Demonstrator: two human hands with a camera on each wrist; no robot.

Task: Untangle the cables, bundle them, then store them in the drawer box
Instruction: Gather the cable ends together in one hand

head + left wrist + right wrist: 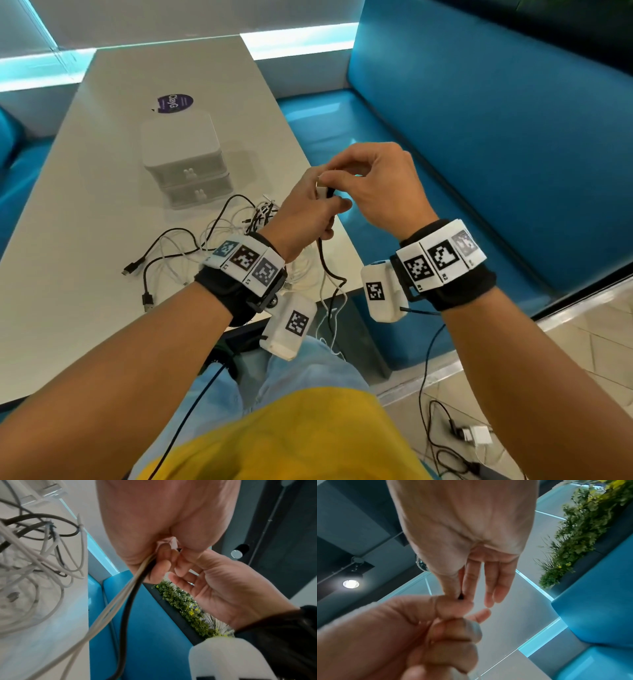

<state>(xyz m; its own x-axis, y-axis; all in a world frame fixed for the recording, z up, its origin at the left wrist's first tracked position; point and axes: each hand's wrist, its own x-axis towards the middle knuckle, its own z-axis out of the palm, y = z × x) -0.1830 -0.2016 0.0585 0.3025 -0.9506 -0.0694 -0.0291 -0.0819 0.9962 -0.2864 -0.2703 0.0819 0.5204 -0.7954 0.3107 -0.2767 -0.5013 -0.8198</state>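
A person sits at a white table point(102, 308) beside a blue bench point(479, 137), both hands raised just past the table's near right corner. The left hand point(301, 212) is curled in a fist around a few cables, one black cable point(126, 615) and two white cables point(106, 612), which run out of the bottom of the fist and hang down over the table edge toward the lap. At the top of the fist a small white plug end point(321, 190) pokes out. The right hand point(380, 185) meets it from above: thumb and forefinger pinch at that plug end, while the other fingers are loosely extended. On the table just left of the hands lies a loose tangle of cables point(219, 236), black and white. Farther back on the table stands a small white drawer box point(186, 164) with two drawers, both closed.
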